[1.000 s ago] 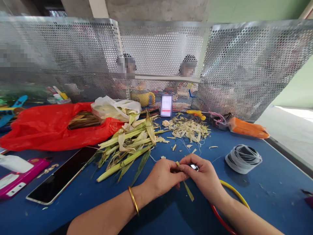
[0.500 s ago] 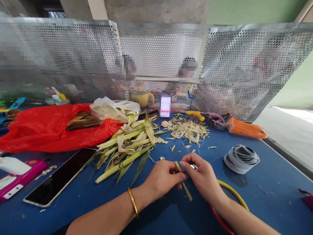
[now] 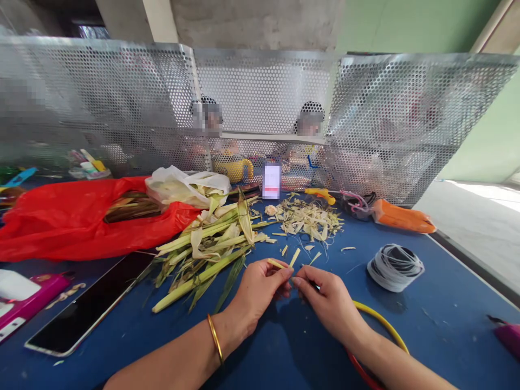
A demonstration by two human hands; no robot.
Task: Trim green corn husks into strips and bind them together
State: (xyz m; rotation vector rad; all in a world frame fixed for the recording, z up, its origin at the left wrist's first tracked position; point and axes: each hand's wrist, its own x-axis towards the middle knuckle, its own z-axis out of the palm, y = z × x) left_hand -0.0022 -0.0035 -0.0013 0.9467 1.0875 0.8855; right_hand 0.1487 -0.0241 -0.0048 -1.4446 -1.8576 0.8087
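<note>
My left hand (image 3: 262, 290) pinches a narrow strip of corn husk (image 3: 295, 257) between thumb and fingers. One end of the strip points up and away over the table. Close beside it, my right hand (image 3: 331, 298) is closed, thumb against fingers, its tips almost touching the left fingertips. What the right hand holds is mostly hidden; only a tiny pale glint shows between the fingers. Left of the hands lies a heap of long green and tan corn husks (image 3: 211, 238). Ahead sits a pile of shredded husk scraps (image 3: 311, 218).
A grey thread spool (image 3: 396, 268) stands at right, near an orange packet (image 3: 402, 216). A yellow and red ring (image 3: 384, 316) lies under my right forearm. At left are a phone (image 3: 93, 303), a red bag (image 3: 69, 216) and a magenta device (image 3: 40, 292). Perforated metal panels (image 3: 264, 81) rise behind.
The husk strip hung below my hands; now it points upward from my left fingers. My hands have drawn slightly apart. The silvery object seen in my right hand is now largely hidden.
</note>
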